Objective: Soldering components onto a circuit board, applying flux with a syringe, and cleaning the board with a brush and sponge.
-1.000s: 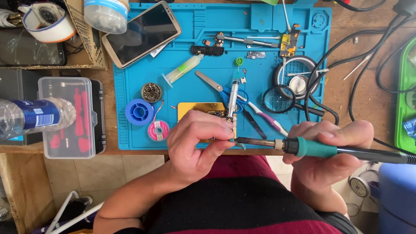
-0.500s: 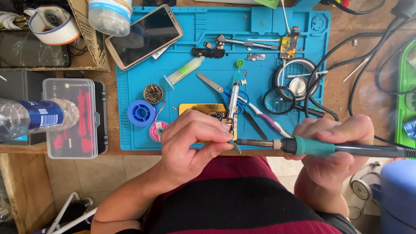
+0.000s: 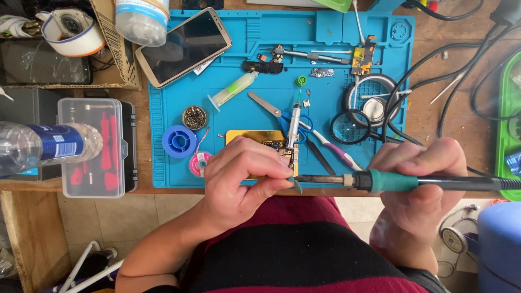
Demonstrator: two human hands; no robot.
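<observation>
**Soldering at mat edge: iron tip at the board, joint not confirmed**

Right hand (image 3: 420, 190) wrapped shut round the soldering iron (image 3: 396, 180), green grip, shaft lying roughly level, pointing left. Tip ends at the left hand's fingertips, near front edge of the blue work mat (image 3: 260, 59).

Left hand (image 3: 244, 176) pinched: thumb and fingers pressed together on something small at the iron's tip, prob. tweezers or a fine part w/ a greenish end; too small to tell which. Just above the pinch sits a small circuit board (image 3: 274, 146) on a gold plate (image 3: 247, 137), partly covered by the left hand.

Progress, as judged: work is mid-step. Iron is brought to the board, so setup is done: tools are laid out, board is positioned. No way to see from here whether solder has flowed or the joint is finished; iron not yet set down.

Around, on mat: a syringe (image 3: 293, 122) tilted over the board, blue solder spool (image 3: 178, 141), pink spool (image 3: 199, 161), brass tip-cleaner tin (image 3: 194, 117), second syringe w/ pale green fill (image 3: 233, 89), magnifier loupe (image 3: 348, 127). Smartphone (image 3: 183, 46) lies face up at the mat's top-left corner. Off mat, left: clear parts box (image 3: 91, 146), water bottle (image 3: 46, 144) on its side. Black cables (image 3: 434, 70) run across the tabletop (image 3: 429, 114) at right.
</observation>
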